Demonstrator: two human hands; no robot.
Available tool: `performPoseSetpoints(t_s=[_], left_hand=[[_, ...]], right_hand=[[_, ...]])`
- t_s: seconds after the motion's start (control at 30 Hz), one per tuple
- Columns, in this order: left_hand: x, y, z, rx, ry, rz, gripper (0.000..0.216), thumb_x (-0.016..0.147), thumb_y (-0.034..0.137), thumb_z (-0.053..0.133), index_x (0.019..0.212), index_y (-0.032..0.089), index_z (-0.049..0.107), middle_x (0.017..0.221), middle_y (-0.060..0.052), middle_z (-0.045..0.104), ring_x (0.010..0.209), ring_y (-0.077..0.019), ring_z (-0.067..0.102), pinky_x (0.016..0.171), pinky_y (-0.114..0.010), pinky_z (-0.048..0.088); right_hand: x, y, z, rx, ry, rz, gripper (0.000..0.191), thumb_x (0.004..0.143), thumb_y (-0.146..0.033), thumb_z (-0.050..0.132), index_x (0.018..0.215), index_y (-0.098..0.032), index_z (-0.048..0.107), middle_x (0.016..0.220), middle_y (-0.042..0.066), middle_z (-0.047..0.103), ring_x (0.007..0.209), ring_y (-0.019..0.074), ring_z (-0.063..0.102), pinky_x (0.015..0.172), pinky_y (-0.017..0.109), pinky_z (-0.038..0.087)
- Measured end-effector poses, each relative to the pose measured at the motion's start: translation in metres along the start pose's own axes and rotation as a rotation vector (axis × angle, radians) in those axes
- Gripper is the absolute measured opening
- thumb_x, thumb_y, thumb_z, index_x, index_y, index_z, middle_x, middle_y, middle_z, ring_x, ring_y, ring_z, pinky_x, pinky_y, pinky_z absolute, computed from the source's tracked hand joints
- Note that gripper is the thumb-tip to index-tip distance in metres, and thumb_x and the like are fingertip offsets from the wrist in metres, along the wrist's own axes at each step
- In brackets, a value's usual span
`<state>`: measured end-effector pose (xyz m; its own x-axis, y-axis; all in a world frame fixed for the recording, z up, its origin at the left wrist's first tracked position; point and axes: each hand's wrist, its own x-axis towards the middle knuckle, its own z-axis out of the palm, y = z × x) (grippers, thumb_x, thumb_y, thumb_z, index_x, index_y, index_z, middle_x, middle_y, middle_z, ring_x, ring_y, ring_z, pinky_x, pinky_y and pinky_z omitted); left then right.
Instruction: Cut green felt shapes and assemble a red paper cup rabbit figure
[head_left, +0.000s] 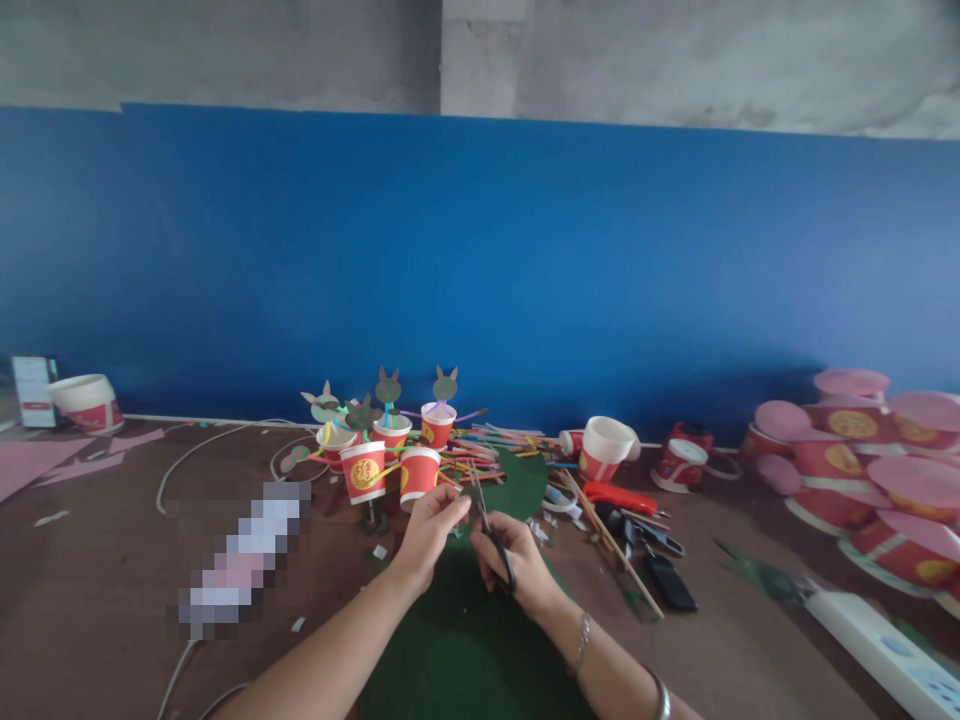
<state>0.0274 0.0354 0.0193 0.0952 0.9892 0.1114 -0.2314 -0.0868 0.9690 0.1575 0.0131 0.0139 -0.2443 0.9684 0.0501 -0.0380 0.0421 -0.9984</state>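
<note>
My right hand (514, 560) is wrapped round the handles of a pair of scissors (495, 545), whose blades point up and away from me. Close by on its left, my left hand (433, 530) pinches a small dark green piece of paper (469, 494) next to the blades. Below both hands lies a large dark green sheet (465, 640). Just beyond my left hand stand red paper cups (420, 474), several with grey cat-eared paper heads (388, 388) rising from them on coloured stems.
Coloured sticks (487, 445) lie behind the hands. To the right are an orange-red cutter (621, 497), black keys (670, 582), a white power strip (885, 640) and stacked red cups with pink discs (847, 425). Pink paper (45, 462) lies far left; a blue panel (480, 260) stands behind.
</note>
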Motion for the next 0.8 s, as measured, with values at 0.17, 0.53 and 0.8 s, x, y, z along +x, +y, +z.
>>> performPoseSetpoints(t_s=[0.17,0.53,0.8], left_hand=[[0.0007,-0.0005,-0.0013,0.018,0.027,0.010,0.022,0.070,0.031,0.061,0.059,0.017,0.049,0.056,0.004,0.050,0.056,-0.0095,0.041,0.059,-0.022,0.032],[0.0023,-0.0016,-0.0029,0.043,0.040,0.025,0.021,0.070,0.032,0.060,0.059,0.017,0.050,0.056,0.004,0.050,0.056,-0.0097,0.042,0.058,-0.022,0.032],[0.0032,-0.0012,-0.0026,0.028,0.030,0.010,0.021,0.069,0.032,0.061,0.059,0.017,0.050,0.055,0.004,0.049,0.056,-0.0094,0.043,0.058,-0.021,0.033]], right_hand=[[0.0011,0.0020,-0.0012,0.001,-0.006,0.003,0.028,0.066,-0.039,0.065,0.068,-0.016,0.051,0.037,-0.009,0.043,0.030,0.0048,0.037,0.029,0.015,0.032],[0.0003,0.0021,-0.0009,-0.005,-0.027,0.022,0.025,0.067,-0.037,0.065,0.070,-0.016,0.052,0.039,-0.008,0.047,0.031,0.0061,0.042,0.031,0.015,0.034],[0.0008,0.0011,-0.0014,-0.003,-0.007,0.029,0.028,0.065,-0.040,0.065,0.067,-0.016,0.050,0.038,-0.009,0.045,0.030,0.0054,0.038,0.030,0.016,0.033]])
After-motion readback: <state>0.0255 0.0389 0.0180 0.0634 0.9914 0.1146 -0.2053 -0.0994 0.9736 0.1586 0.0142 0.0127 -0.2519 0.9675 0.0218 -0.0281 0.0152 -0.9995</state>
